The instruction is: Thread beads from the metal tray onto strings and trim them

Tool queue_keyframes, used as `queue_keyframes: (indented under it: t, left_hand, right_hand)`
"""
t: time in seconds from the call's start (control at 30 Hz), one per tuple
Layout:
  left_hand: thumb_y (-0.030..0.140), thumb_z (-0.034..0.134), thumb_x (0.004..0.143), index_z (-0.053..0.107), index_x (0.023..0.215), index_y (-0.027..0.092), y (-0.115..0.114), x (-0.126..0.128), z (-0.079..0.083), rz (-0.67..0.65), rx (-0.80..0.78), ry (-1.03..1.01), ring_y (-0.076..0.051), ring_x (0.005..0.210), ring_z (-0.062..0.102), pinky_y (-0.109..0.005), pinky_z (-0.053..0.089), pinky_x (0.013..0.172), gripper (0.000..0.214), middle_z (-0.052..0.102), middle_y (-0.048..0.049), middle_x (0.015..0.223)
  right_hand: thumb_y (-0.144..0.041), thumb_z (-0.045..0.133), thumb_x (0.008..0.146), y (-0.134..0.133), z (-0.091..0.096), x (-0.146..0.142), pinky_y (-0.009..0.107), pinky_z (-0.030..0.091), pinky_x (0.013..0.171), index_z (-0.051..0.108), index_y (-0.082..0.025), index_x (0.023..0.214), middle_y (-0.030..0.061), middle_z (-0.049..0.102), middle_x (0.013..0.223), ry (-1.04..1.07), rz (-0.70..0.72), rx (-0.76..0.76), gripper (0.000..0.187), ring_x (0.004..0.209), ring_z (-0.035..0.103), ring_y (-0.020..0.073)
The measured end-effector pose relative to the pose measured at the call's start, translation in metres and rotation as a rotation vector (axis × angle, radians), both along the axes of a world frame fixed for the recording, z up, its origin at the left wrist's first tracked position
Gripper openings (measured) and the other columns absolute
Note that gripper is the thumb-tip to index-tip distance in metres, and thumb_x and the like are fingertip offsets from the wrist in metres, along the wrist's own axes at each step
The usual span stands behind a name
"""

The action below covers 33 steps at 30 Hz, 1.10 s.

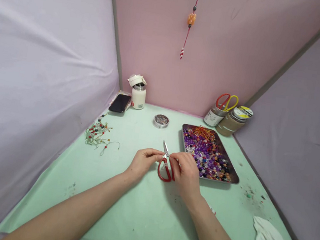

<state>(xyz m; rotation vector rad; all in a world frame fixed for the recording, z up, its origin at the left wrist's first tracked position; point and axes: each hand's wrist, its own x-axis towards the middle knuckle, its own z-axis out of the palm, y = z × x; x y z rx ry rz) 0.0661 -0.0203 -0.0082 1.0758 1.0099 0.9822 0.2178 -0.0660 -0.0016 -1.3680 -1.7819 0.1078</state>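
Red-handled scissors (164, 177) lie on the table between my hands, blades pointing away from me. My left hand (142, 164) is closed in a pinch just left of the blades. Whatever its fingertips hold is too small to name. My right hand (186, 174) is pinched too, over the right side of the scissors, covering part of one handle. What sits in its fingers is hidden. A small pale thing, perhaps thread or clear beads, shows over the scissors' handles. Right beside my right hand stands a metal tray (233, 177) with many purple, orange and dark beads (205, 151).
Strung beads (96, 133) lie left, near a phone (120, 103) and a white flask (138, 95). A small round tin (161, 121) sits behind the scissors. Two jars (214, 116), one with scissors, stand back right. A white glove-like cloth (268, 238) lies right. A beaded cord (191, 20) hangs behind.
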Motion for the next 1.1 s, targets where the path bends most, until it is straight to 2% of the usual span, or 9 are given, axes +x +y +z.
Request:
queue_keyframes:
  t: [0.1,0.23,0.37,0.53,0.83,1.1]
  left_hand:
    - [0.029,0.073,0.061,0.073,0.076,0.016,0.0,0.0,-0.006,-0.024,-0.004,-0.037,-0.016,0.073,0.061,-0.03,0.047,0.078,0.02,0.07,-0.0052,0.075]
    - [0.033,0.076,0.06,0.071,0.078,0.014,-0.001,0.002,-0.012,-0.053,-0.096,-0.154,-0.014,0.071,0.06,-0.03,0.046,0.079,0.027,0.069,-0.0048,0.074]
    - [0.032,0.077,0.06,0.07,0.077,0.013,-0.001,0.003,-0.011,-0.055,-0.13,-0.207,-0.012,0.07,0.059,-0.029,0.046,0.079,0.026,0.067,-0.004,0.072]
    - [0.033,0.077,0.059,0.07,0.075,0.014,-0.001,0.003,-0.008,-0.07,-0.102,-0.177,-0.013,0.072,0.06,-0.03,0.046,0.08,0.027,0.068,-0.0049,0.075]
    - [0.033,0.075,0.062,0.071,0.077,0.015,-0.001,0.002,-0.01,-0.081,-0.046,-0.126,-0.014,0.074,0.06,-0.03,0.045,0.079,0.024,0.069,-0.0052,0.077]
    - [0.032,0.074,0.063,0.071,0.077,0.015,0.0,0.001,-0.009,-0.081,-0.037,-0.11,-0.015,0.075,0.06,-0.03,0.045,0.08,0.023,0.069,-0.0054,0.078]
  right_hand:
    - [-0.021,0.045,0.09,0.0,0.001,0.0,0.032,0.038,0.071,0.059,-0.021,0.083,0.0039,0.061,0.078,-0.032,-0.014,0.018,0.015,0.076,0.05,0.018]
    - [-0.021,0.045,0.091,0.001,0.0,0.0,0.031,0.038,0.071,0.057,-0.021,0.083,0.0033,0.06,0.078,-0.035,-0.014,0.007,0.014,0.076,0.05,0.0175]
    - [-0.021,0.045,0.091,0.0,-0.001,0.001,0.033,0.037,0.072,0.058,-0.02,0.084,0.0044,0.06,0.08,-0.065,-0.039,0.035,0.015,0.078,0.05,0.0182]
    - [-0.022,0.047,0.09,-0.001,0.001,0.001,0.032,0.036,0.072,0.06,-0.02,0.084,0.0048,0.06,0.082,-0.104,-0.093,0.071,0.015,0.079,0.049,0.018]
    - [-0.023,0.047,0.091,-0.004,0.005,0.0,0.032,0.032,0.069,0.061,-0.02,0.081,0.0041,0.06,0.077,-0.258,-0.092,0.06,0.017,0.076,0.048,0.018]
    - [-0.023,0.047,0.091,-0.004,0.004,0.001,0.032,0.031,0.069,0.06,-0.02,0.082,0.0039,0.06,0.079,-0.255,-0.113,0.061,0.016,0.076,0.048,0.0178]
